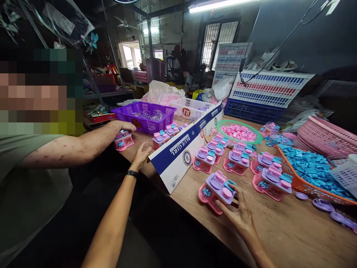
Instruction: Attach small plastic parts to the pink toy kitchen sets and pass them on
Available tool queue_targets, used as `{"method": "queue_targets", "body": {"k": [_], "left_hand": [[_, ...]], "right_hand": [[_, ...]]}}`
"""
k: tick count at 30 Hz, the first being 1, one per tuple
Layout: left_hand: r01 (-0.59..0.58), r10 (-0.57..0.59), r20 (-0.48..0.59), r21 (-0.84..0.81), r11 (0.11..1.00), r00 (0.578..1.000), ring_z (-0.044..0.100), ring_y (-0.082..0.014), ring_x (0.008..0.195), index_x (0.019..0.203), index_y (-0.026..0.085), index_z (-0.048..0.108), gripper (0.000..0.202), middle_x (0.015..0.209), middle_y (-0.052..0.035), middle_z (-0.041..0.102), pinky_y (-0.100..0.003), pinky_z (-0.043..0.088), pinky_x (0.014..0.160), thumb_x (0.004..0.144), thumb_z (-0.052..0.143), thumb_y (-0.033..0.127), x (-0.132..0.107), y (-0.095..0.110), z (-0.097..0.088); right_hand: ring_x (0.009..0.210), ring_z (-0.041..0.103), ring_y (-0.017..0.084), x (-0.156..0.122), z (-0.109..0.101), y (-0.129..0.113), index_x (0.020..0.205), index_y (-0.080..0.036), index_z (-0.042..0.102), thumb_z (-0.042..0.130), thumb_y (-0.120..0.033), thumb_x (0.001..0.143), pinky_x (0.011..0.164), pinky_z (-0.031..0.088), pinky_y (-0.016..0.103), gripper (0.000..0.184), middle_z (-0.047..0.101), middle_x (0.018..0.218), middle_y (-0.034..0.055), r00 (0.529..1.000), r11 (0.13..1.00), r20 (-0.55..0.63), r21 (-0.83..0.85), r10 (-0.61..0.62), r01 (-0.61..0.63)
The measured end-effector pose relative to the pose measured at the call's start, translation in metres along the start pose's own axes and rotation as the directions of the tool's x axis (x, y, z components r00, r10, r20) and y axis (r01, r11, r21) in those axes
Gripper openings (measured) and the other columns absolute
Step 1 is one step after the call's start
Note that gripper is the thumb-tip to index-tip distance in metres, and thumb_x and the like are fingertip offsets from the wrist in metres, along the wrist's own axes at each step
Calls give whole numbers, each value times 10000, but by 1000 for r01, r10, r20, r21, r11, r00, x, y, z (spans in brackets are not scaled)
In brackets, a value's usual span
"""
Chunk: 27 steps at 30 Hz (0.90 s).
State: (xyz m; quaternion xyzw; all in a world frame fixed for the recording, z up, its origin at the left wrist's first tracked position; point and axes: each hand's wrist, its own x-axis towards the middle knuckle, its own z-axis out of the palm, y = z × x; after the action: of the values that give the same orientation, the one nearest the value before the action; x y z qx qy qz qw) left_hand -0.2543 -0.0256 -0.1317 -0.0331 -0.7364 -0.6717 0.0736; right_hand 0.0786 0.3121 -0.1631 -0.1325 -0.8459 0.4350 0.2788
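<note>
My right hand [242, 214] grips the right end of a pink and purple toy kitchen [216, 188], thumb on the near side and fingers behind. The toy stands on the wooden table [279, 227] close to its front edge. My left hand [141, 154], with a dark band on its wrist, is open with fingers stretched out at the left end of a blue and white cardboard divider [182, 149]. Nothing shows in it. Several similar toy kitchens [236, 160] stand behind and to the right of the held one.
At left, a co-worker's arm [92, 147] reaches to another toy kitchen [124, 140] by a purple basket [147, 115]. Pink pieces fill a green tray [260, 138]; an orange basket [284, 160] holds blue pieces. Small purple parts [323, 204] lie at the right.
</note>
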Motion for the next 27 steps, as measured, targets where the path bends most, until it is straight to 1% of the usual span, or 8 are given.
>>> {"method": "queue_targets", "body": {"k": [4, 6, 8, 11, 15, 20, 23, 27], "left_hand": [[-328, 305, -257, -52, 943, 917, 550, -305, 1343, 1362, 166, 564, 721, 1403, -156, 574, -489, 397, 1199, 884, 584, 706, -83, 28, -29], [-478, 469, -103, -86, 874, 877, 481, -366, 1421, 1409, 212, 565, 887, 1471, -145, 539, -523, 377, 1225, 754, 674, 801, -136, 45, -39], [-429, 441, 217, -102, 898, 871, 485, -425, 1412, 1518, 246, 472, 1182, 1517, -170, 510, -552, 427, 1190, 540, 826, 807, -182, 58, -44], [-322, 332, 366, -92, 942, 869, 633, -398, 1261, 1571, 271, 391, 1085, 1460, -174, 574, -513, 571, 1039, 670, 839, 677, -218, 67, -53], [-356, 359, -37, 65, 932, 933, 684, -333, 1167, 1513, 241, 468, 877, 1364, -131, 636, -441, 600, 985, 758, 820, 517, -206, 56, -73], [-286, 398, -498, 288, 914, 771, 631, -317, 1211, 1432, 237, 532, 809, 1330, -123, 611, -491, 488, 1113, 726, 849, 471, -153, 13, -74], [-260, 379, -482, 297, 919, 790, 592, -335, 1258, 1404, 195, 547, 790, 1327, -155, 597, -510, 450, 1135, 734, 821, 510, -118, -15, -63], [-233, 266, -257, 153, 960, 929, 544, -331, 1335, 1426, 155, 505, 814, 1396, -184, 566, -508, 392, 1187, 743, 793, 492, -69, -39, -49]], "right_hand": [[1032, 678, 296, -9, 20, -63, 1373, -314, 514, 825, -453, 830, 889, 615, 459, 642, 611, 1290, 87, 963, 975, 253, 216, -99, 43], [1092, 650, 298, -8, 37, -98, 1375, -323, 524, 833, -412, 824, 912, 596, 438, 638, 594, 1319, 75, 919, 941, 325, 318, -222, 115], [1144, 619, 297, -3, 56, -128, 1375, -339, 532, 851, -388, 811, 926, 580, 414, 650, 586, 1325, 59, 864, 890, 356, 410, -355, 197], [1189, 593, 281, 7, 79, -158, 1430, -374, 493, 858, -377, 836, 1001, 549, 415, 697, 578, 1336, 42, 783, 810, 366, 516, -503, 279], [1430, 399, 341, 15, 87, -165, 1589, -386, 327, 838, -465, 881, 1171, 418, 520, 877, 409, 1557, 69, 684, 775, 414, 510, -601, 372], [1206, 619, 295, 16, 70, -130, 1578, -356, 332, 655, -367, 1011, 1002, 574, 485, 654, 537, 1433, 98, 800, 845, 333, 392, -498, 363], [1034, 694, 264, 18, 54, -102, 1510, -309, 412, 612, -356, 1022, 882, 623, 446, 530, 609, 1340, 104, 867, 908, 320, 303, -382, 288], [969, 703, 256, 29, 29, -64, 1375, -249, 523, 591, -403, 997, 840, 619, 439, 414, 642, 1277, 114, 927, 965, 292, 185, -235, 186]]}}
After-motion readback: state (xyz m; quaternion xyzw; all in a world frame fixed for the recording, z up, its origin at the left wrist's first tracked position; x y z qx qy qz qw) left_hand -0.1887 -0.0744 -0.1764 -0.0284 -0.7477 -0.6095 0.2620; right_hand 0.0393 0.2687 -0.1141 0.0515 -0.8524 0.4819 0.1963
